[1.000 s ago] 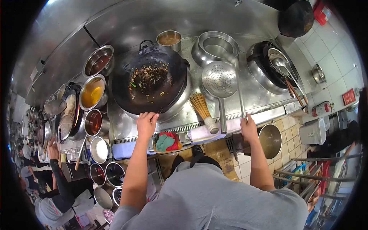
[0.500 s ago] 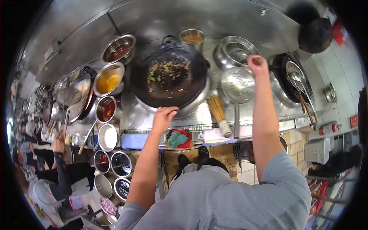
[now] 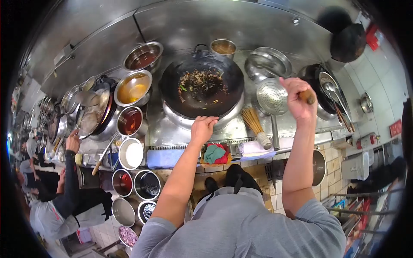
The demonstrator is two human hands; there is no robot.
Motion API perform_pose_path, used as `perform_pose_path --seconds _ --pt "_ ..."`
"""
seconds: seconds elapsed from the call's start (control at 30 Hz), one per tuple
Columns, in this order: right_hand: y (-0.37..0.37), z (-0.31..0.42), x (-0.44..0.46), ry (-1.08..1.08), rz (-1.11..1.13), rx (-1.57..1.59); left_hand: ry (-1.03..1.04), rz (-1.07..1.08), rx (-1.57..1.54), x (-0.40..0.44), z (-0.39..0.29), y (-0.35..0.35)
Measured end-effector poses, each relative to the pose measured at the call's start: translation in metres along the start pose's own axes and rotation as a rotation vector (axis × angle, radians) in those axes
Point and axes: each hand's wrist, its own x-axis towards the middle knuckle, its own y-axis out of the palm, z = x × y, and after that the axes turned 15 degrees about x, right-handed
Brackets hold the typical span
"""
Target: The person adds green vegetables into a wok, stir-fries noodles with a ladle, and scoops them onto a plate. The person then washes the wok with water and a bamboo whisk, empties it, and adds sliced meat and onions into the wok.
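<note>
A black wok (image 3: 167,88) sits on the burner, with browned bits and a little green in its bottom. My left hand (image 3: 203,129) is at the wok's near rim, its fingers closed together against the edge. In my right hand (image 3: 301,103) is a wooden-handled ladle (image 3: 307,96), the handle's butt pointing back at me. The ladle's shaft runs toward a steel bowl (image 3: 284,62) behind; its scoop is hard to make out. Just left of that hand lies a perforated skimmer (image 3: 272,96). A bamboo wok brush (image 3: 254,122) rests beside the skimmer.
On the left stand bowls of yellow oil (image 3: 131,91) and red sauce (image 3: 130,121), and a pot of white powder (image 3: 131,153). Folded cloths (image 3: 165,159) line the front edge. Another wok with utensils (image 3: 331,86) is at right. A co-worker (image 3: 56,215) works at left.
My right hand has come back toward me with the ladle, its handle now lower. My left hand stays at the wok's rim. The whole view has shifted slightly.
</note>
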Motion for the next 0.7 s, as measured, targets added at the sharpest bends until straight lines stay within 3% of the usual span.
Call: perform_pose_path --seconds 0.03,0.33,0.47,0.53,0.6,0.7 --pt "-0.004 -0.006 -0.010 0.003 -0.019 0.000 0.059 -0.090 -0.002 0.001 0.002 0.004" --pt "-0.048 -0.005 -0.075 0.236 -0.142 -0.213 0.064 -0.084 -0.010 -0.001 0.005 0.007" --pt "-0.056 0.006 -0.089 0.214 -0.313 -0.574 0.059 -0.066 -0.035 0.001 0.008 0.012" --pt "-0.067 0.007 -0.100 0.084 -0.358 -1.118 0.044 -0.059 -0.046 0.001 0.009 0.010" --pt "-0.085 0.011 -0.112 0.056 -0.375 -1.232 0.006 -0.053 -0.058 0.000 0.005 0.006" --pt "-0.111 0.040 -0.113 -0.267 -0.558 -1.946 0.024 -0.059 -0.019 -0.001 0.005 0.006"
